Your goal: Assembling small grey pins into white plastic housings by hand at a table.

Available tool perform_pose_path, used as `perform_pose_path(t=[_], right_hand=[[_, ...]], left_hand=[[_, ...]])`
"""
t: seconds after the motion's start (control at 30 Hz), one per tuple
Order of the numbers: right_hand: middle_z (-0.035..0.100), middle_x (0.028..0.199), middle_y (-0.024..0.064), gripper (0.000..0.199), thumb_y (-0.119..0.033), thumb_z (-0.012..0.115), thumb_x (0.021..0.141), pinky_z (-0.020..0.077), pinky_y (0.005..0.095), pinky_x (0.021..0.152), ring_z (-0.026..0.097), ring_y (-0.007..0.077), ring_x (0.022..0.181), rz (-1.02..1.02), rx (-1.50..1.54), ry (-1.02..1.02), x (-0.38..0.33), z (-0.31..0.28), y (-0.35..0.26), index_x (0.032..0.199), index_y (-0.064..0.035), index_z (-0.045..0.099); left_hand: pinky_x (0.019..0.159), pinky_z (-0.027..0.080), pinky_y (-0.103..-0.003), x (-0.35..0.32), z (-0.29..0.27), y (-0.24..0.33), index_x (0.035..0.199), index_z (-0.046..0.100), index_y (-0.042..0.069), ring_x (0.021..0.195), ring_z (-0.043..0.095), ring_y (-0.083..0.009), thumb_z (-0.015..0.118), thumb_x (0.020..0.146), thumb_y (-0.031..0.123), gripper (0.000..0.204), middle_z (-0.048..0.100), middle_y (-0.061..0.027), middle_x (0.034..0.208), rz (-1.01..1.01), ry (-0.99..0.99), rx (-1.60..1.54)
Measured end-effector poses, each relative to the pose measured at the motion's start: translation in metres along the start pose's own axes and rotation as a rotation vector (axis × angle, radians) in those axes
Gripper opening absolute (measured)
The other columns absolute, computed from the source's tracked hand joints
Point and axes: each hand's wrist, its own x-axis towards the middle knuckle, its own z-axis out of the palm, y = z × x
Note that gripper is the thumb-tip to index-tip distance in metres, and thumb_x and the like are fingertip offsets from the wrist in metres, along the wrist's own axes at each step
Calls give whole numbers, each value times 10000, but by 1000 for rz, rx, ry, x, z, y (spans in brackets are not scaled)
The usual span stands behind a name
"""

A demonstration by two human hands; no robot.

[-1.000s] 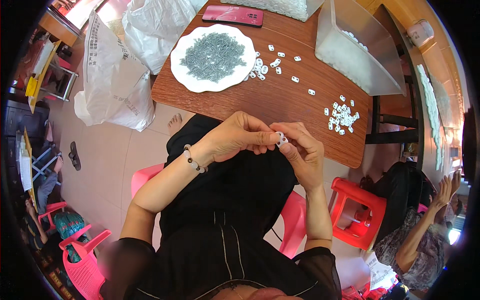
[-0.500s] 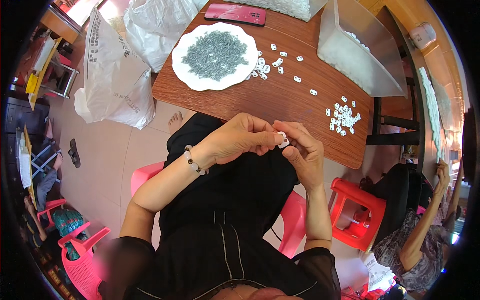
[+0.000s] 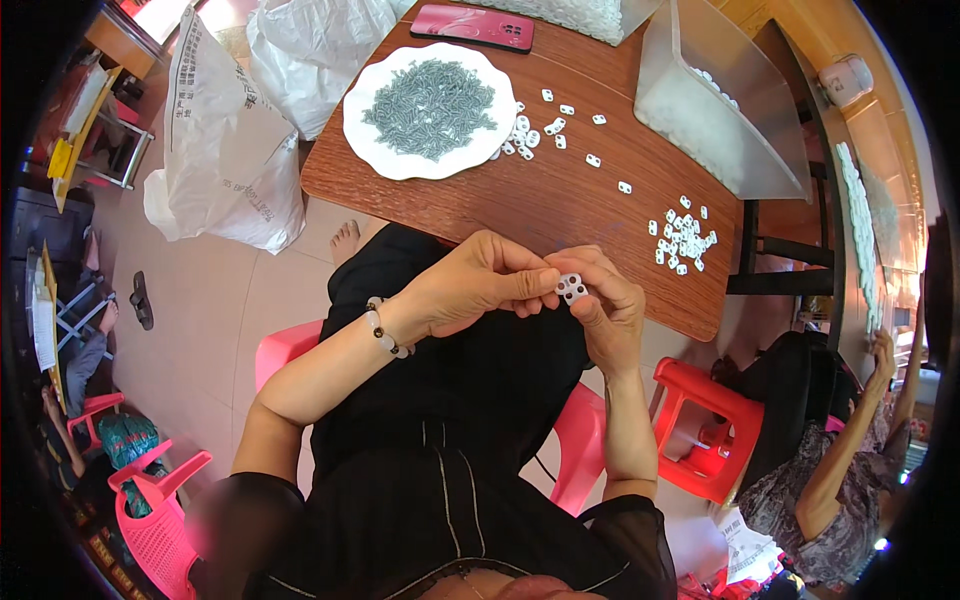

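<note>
One little white piece (image 3: 571, 289), with left hand (image 3: 500, 280) and right hand (image 3: 607, 305) both on it

So the table (image 3: 545, 205) is brown wood grain with rounded corners, sitting at an angle. A white wavy-edged plate (image 3: 362, 152) heaped with small grey rods (image 3: 428, 108) is over by the left side, and a pink phone (image 3: 470, 28) lies just beyond it. Loose white bits (image 3: 532, 139) are scattered off the plate's right side; can't tell if any touch the rim. A denser pile (image 3: 686, 241) lies near the right edge. Past that there's a see-through bin (image 3: 690, 140) with white stuff in it, and its outer end looks like it pokes out beyond the tabletop.

Both hands are at the near edge, by the lap. Left thumb and fingers are pinched tight on the piece, right thumb and fingers hold its other side. Bare wood runs along the near edge from plate to pile.

Elbow room: on the left it's tiled floor (image 3: 225, 330), with a white sack (image 3: 225, 170) near the table corner and a dark sandal (image 3: 142, 302) farther out. Right side's tighter: red stool (image 3: 745, 440) near the forearm, then another person (image 3: 820, 490), arm raised.
</note>
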Motion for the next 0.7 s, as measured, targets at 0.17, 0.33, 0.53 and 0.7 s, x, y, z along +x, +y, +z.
perform_pose_path(t=[0.17, 0.33, 0.53, 0.7], right_hand=[[641, 1061, 117, 426, -328, 703, 828, 436, 323, 861, 532, 213, 1024, -40, -17, 2, 0, 1, 1, 1057, 28, 666], [640, 1065, 117, 423, -334, 699, 827, 437, 320, 845, 533, 208, 1005, -85, -65, -6, 0, 1, 0, 1059, 19, 668], [636, 1063, 110, 459, -362, 693, 826, 428, 312, 848, 527, 201, 995, -70, -47, 7, -1, 3, 0, 1077, 21, 661], [630, 1070, 114, 487, -397, 675, 837, 429, 311, 842, 525, 201, 993, -85, -74, 43, -1, 0, -1, 1075, 28, 659]], left_hand=[[639, 499, -182, -2, 2, 1, 965, 696, -10, 688, 602, -71, 655, 898, 201, 224, 682, -54, 834, 32, 0, 31], [623, 482, -183, -4, 8, 4, 962, 696, -18, 673, 591, -66, 667, 892, 195, 226, 678, -56, 805, 39, 20, 85], [581, 446, -184, -4, 11, 10, 929, 704, -24, 645, 569, -64, 683, 882, 196, 226, 667, -49, 738, 77, 54, 267], [570, 443, -188, 3, 17, 12, 897, 706, -23, 628, 560, -61, 694, 873, 206, 230, 667, -48, 736, 82, 63, 265]])
